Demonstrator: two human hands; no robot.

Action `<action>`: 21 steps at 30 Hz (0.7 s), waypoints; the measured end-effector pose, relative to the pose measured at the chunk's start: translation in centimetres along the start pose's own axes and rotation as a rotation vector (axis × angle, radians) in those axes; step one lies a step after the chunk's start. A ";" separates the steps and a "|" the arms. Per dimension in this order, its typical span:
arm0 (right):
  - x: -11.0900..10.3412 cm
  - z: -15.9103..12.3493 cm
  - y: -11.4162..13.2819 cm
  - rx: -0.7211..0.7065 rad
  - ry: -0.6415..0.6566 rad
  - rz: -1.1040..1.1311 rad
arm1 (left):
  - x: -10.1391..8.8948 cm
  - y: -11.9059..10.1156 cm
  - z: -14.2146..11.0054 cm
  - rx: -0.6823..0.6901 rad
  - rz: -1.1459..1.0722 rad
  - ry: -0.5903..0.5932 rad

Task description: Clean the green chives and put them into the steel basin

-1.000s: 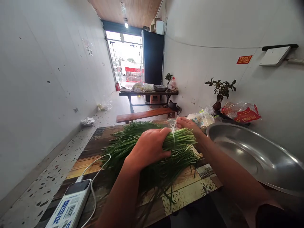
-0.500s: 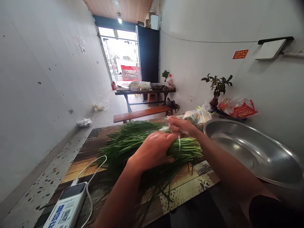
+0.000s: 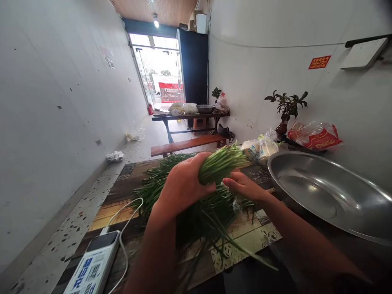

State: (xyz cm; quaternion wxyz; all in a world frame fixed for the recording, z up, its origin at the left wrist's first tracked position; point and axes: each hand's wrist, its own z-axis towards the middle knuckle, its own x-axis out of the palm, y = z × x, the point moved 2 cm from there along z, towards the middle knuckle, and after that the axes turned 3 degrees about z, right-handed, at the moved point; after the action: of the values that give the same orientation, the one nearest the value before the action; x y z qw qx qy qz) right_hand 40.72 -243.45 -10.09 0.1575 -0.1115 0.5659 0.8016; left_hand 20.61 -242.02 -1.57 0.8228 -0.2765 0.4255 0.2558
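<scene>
My left hand (image 3: 185, 181) is wrapped round a bunch of garlic chives (image 3: 222, 163), raised a little with its pale cut stems pointing right and tilted upward. Just below the stems, my right hand (image 3: 245, 185) is closed in a pinch. A bit of white plastic tie (image 3: 225, 185) shows at its fingertips, and a thin, clear wisp hangs beneath. No band is visible round the held stems. More chives (image 3: 165, 175) spread over the table under and behind my left hand, their long leaves trailing toward the front edge.
A large steel basin (image 3: 306, 196) stands at the right. Filled plastic bags (image 3: 260, 149) and a potted plant (image 3: 285, 108) sit behind it. At the front left, a phone (image 3: 103, 241) with a white cable lies on a white box (image 3: 87, 271). A bench (image 3: 186, 145) is beyond the table.
The chive bunch has been lifted and tilted up in my left hand. My right hand has moved from above the stems down below them, and the white tie no longer circles the bunch.
</scene>
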 end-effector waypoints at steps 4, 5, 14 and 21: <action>0.0 0.2 -0.3 0.043 0.044 -0.109 | 1.9 0.6 1.4 -0.037 0.126 0.018; -0.3 0.2 -0.8 0.057 0.018 -0.156 | 2.2 0.6 1.6 -0.041 0.162 0.032; -2.2 -8.3 -9.1 0.205 -0.131 -0.345 | 0.6 -1.2 5.9 -0.027 0.415 0.088; -2.6 -12.7 -11.4 0.204 -0.209 -0.353 | 2.2 1.0 11.0 0.018 0.559 0.018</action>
State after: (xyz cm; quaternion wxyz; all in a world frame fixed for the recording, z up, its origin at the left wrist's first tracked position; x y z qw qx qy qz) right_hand 47.41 -252.23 -23.35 0.3636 -0.1084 0.5963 0.7074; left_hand 27.19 -233.55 1.69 0.7190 -0.1436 0.4948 0.4666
